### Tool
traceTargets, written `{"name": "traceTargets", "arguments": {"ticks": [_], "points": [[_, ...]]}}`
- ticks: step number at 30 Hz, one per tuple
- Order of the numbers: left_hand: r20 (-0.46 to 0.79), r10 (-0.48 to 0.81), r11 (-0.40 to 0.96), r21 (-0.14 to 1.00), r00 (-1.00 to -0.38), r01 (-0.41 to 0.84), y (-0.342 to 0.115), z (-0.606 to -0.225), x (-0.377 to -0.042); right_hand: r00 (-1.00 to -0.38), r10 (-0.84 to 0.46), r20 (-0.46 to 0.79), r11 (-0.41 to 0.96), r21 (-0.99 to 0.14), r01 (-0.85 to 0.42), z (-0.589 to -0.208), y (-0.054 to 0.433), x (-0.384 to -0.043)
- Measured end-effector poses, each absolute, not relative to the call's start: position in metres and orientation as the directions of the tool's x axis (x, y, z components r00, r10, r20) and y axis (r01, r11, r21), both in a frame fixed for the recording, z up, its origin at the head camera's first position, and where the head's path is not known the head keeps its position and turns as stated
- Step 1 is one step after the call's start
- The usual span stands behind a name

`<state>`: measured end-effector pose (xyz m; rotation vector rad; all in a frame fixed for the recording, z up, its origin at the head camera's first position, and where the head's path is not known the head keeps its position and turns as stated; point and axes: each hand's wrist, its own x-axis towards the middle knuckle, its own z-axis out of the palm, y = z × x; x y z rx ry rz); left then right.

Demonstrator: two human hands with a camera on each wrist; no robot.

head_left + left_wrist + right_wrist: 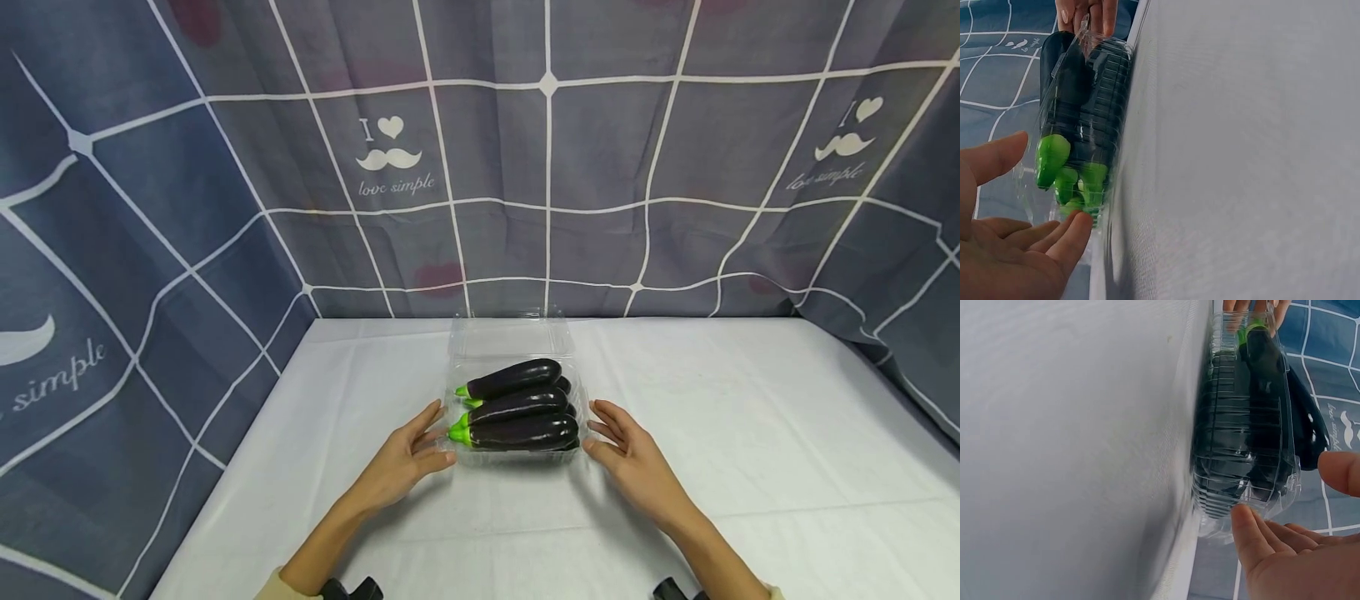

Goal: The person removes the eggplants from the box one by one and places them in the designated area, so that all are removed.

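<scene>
Several dark eggplants (517, 406) with green stem ends lie piled in a clear plastic clamshell box (510, 457) on the table. Its transparent lid (510, 337) is folded back, away from the person. My left hand (402, 461) is at the box's left end, beside the green stems, fingers extended and thumb apart. At the opposite end is my right hand (637, 462), its fingers relaxed with the tips right at the box wall. Both wrist views show the ribbed box side, with fingertips (1079, 234) close under the stem end and fingertips (1244, 519) at the blunt end.
A white cloth (750, 433) covers the table. Behind it and along both sides hangs a grey-blue curtain (495, 167) with white grid lines and printed lettering. Dark devices (352, 589) show near the wrists at the bottom edge.
</scene>
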<state>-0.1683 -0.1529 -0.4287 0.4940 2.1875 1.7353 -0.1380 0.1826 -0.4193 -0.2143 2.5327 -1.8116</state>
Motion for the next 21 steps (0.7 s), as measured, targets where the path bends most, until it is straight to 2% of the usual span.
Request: {"name": "traceTargets", "arguments": {"ticks": [21], "points": [[-0.036, 0.422, 0.215, 0.975, -0.906, 0.062, -0.1515, -0.4286, -0.169, -0.988, -0.132, 0.079, 0.316, -0.942, -0.117, -0.4203, 0.1847, -0.1393]]}}
